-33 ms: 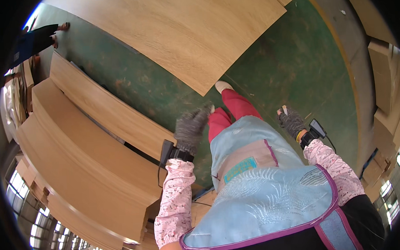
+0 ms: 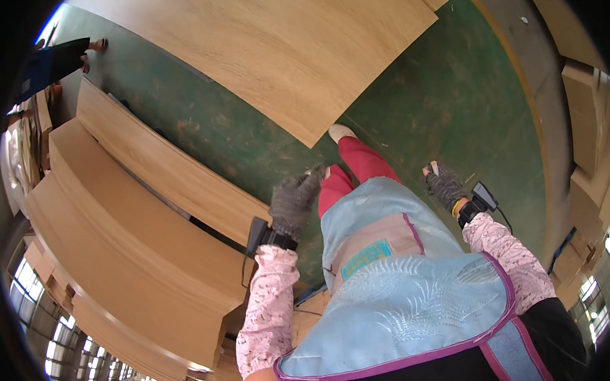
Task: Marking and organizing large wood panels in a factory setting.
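My left hand, in a dark grey knitted glove, hangs beside my left thigh with its fingers curled in. Whatever those fingers may hold is hidden. Out to the right of my legs is my right hand, gloved alike with bare fingertips. Its fingers are bent together, and a small pale bit shows at their tips, too small to name. Neither hand touches the large wood-grain board ahead, whose near corner points toward my shoe.
Stacked wood-grain boards fill the left side, close to my left forearm. More panels stand along the right edge. Another person's legs show at the far left. The floor is green and scuffed.
My left hand has shifted very slightly to the right. The right hand, the boards and my legs stay practically where they were.
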